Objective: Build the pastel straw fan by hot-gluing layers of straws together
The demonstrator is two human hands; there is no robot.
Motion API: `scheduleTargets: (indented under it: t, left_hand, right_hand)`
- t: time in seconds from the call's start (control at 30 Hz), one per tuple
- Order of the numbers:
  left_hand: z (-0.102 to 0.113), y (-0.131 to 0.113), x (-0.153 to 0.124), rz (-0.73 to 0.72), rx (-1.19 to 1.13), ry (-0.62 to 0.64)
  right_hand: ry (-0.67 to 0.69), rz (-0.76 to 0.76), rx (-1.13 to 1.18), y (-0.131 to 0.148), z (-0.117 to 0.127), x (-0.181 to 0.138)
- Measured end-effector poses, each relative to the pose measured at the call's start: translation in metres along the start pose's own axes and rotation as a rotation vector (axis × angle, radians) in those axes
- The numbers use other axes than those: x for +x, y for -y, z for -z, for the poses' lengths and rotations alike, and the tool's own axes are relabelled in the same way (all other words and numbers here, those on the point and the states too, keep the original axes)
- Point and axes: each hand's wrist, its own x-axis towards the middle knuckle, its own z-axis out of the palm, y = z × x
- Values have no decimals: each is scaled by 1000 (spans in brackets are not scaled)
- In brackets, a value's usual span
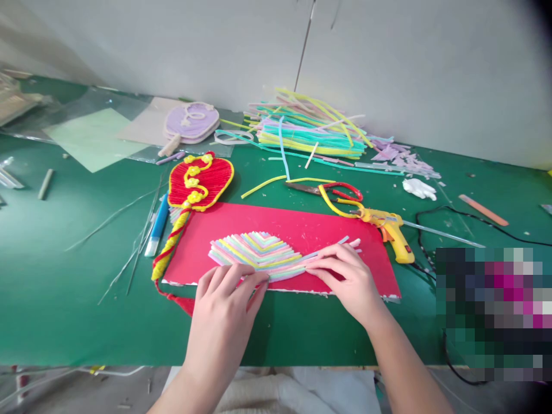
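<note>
A leaf-shaped panel of pastel pipe cleaners (254, 248), laid in V-shaped rows, lies on a red sheet (267, 217). Loose ends of its strips trail off to the right. My left hand (226, 296) is closed at the panel's near edge, thumb and index finger pinching the lowest pipe cleaners. My right hand (351, 282) pinches the trailing strips between thumb and fingertips. The fingers partly hide the strips they grip. Left of the panel, a red and yellow fan (200, 183) with a wrapped handle overlaps the sheet's corner.
Red-handled scissors (321, 188) and a yellow glue gun (388, 227) lie beyond and right of the sheet. A pile of pipe cleaners (310, 135) is at the back, beside a lilac fan (192, 122). A blue cutter (158, 224) and thin wires (142, 244) lie left.
</note>
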Motion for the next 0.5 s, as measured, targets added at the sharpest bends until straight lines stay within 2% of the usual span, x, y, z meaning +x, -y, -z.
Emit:
scheduleTargets:
  t: [0.5]
  left_hand:
    - [1,0,0,-11,-10,-3]
  right_hand:
    - [7,3,-3,-1,-1,-1]
